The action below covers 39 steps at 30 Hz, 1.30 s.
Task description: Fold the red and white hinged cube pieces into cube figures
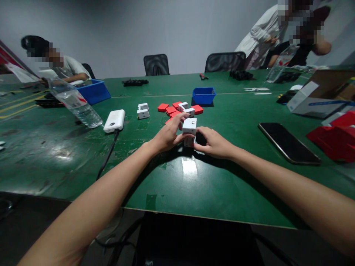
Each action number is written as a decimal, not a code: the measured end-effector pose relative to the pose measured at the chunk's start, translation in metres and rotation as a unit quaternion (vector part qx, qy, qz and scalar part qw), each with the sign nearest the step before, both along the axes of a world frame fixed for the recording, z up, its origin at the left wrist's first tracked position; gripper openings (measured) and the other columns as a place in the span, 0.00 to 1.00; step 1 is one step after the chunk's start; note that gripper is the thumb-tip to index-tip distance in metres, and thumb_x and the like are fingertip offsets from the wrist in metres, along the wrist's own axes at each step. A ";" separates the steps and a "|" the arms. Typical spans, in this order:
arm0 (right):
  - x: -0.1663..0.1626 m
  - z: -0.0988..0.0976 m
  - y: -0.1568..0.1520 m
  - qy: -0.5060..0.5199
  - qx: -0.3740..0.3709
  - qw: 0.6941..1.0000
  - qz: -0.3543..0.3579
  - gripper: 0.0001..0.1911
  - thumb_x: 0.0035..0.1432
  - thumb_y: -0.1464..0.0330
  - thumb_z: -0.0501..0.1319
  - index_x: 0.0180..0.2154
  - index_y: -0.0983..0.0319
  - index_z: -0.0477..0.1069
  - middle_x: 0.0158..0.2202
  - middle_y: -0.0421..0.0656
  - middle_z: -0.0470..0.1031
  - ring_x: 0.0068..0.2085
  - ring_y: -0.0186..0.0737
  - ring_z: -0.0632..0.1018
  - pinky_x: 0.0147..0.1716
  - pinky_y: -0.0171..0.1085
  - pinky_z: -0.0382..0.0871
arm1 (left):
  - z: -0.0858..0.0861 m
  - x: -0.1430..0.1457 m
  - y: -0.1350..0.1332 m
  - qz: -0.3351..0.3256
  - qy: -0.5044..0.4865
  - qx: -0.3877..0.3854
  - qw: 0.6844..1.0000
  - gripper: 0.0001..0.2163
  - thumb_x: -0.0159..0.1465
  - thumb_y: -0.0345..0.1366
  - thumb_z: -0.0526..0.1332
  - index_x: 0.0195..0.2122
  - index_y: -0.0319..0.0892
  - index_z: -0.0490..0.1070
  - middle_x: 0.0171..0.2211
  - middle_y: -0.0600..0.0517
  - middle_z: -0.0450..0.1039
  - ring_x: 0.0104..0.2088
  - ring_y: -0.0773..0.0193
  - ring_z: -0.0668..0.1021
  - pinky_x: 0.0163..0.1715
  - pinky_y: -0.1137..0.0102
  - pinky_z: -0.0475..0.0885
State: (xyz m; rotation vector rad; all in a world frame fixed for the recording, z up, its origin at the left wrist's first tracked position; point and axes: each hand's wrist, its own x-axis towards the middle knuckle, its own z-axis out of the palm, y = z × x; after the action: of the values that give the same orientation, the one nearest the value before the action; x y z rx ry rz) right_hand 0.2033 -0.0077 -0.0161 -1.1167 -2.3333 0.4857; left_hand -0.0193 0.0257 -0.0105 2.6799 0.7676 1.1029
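Both my hands meet over the green table (194, 184) around a small white box-shaped part (190, 127). My left hand (168, 135) curls around its left side, index finger reaching over toward the pile behind. My right hand (212, 142) pinches its lower right side, against something dark there. Just beyond lie several red flat pieces (170, 110) mixed with white parts (186, 108). Two more white parts (143, 111) sit apart to the left.
A small blue bin (203, 95) stands behind the pile, a larger blue bin (94, 91) at far left. A water bottle (74, 103), a white power bank (114, 120) with cable, a black phone (288, 142), red boxes (335, 136) and a carton (318, 96) surround. Other people sit and stand at the far side.
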 end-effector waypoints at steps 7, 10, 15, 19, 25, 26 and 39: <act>0.004 -0.001 0.003 0.004 0.007 1.000 -0.007 0.21 0.57 0.56 0.61 0.45 0.64 0.68 0.46 0.54 0.76 0.44 0.52 0.76 0.44 0.47 0.68 | 0.000 -0.006 -0.001 -0.036 0.006 -0.009 0.999 0.34 0.60 0.43 0.66 0.64 0.40 0.55 0.52 0.40 0.68 0.45 0.57 0.75 0.43 0.62 0.74; 0.004 -0.001 0.002 -0.036 0.033 0.999 -0.015 0.20 0.57 0.57 0.61 0.45 0.65 0.68 0.45 0.55 0.75 0.43 0.52 0.75 0.43 0.48 0.68 | 0.007 0.002 -0.010 -0.062 0.001 0.039 0.997 0.37 0.61 0.46 0.67 0.68 0.47 0.51 0.61 0.39 0.62 0.58 0.50 0.70 0.55 0.56 0.71; 0.004 -0.001 0.000 -0.044 0.048 0.998 -0.003 0.18 0.59 0.58 0.60 0.46 0.63 0.67 0.45 0.53 0.75 0.44 0.51 0.75 0.44 0.47 0.68 | 0.010 0.014 -0.017 -0.016 0.023 0.079 0.996 0.21 0.69 0.44 0.58 0.61 0.45 0.62 0.59 0.40 0.66 0.60 0.51 0.71 0.59 0.54 0.67; 0.004 -0.001 0.002 -0.027 0.035 0.999 -0.012 0.21 0.56 0.57 0.64 0.47 0.61 0.67 0.46 0.51 0.76 0.45 0.51 0.76 0.45 0.47 0.68 | 0.013 0.009 -0.010 0.037 0.010 0.051 0.998 0.14 0.70 0.45 0.56 0.50 0.42 0.69 0.52 0.41 0.70 0.52 0.54 0.74 0.52 0.58 0.71; 0.009 -0.002 0.010 0.078 -0.065 0.994 -0.046 0.23 0.51 0.57 0.67 0.45 0.61 0.67 0.44 0.48 0.78 0.42 0.46 0.78 0.41 0.43 0.71 | 0.012 -0.013 0.006 0.025 -0.002 -0.038 0.999 0.19 0.66 0.43 0.62 0.54 0.41 0.63 0.50 0.41 0.70 0.46 0.58 0.75 0.44 0.64 0.72; 0.011 -0.002 0.012 0.089 -0.073 0.992 -0.053 0.23 0.51 0.57 0.67 0.45 0.61 0.67 0.44 0.48 0.78 0.42 0.46 0.78 0.41 0.43 0.71 | 0.010 -0.015 0.007 0.028 0.011 -0.060 0.998 0.21 0.65 0.42 0.62 0.56 0.40 0.61 0.51 0.41 0.70 0.43 0.59 0.75 0.42 0.65 0.73; 0.015 -0.002 0.012 0.047 -0.022 0.998 -0.045 0.23 0.54 0.57 0.66 0.47 0.61 0.66 0.43 0.48 0.78 0.40 0.46 0.78 0.39 0.42 0.71 | 0.006 -0.006 -0.004 0.096 0.189 -0.116 0.970 0.26 0.65 0.53 0.59 0.55 0.38 0.64 0.48 0.39 0.72 0.45 0.51 0.75 0.45 0.57 0.71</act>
State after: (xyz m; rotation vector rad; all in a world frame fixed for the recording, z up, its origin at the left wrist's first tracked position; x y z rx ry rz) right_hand 0.2184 0.0038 -0.0182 -1.1876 -2.1910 0.5469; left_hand -0.0253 0.0218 -0.0049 2.6819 1.1594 0.4892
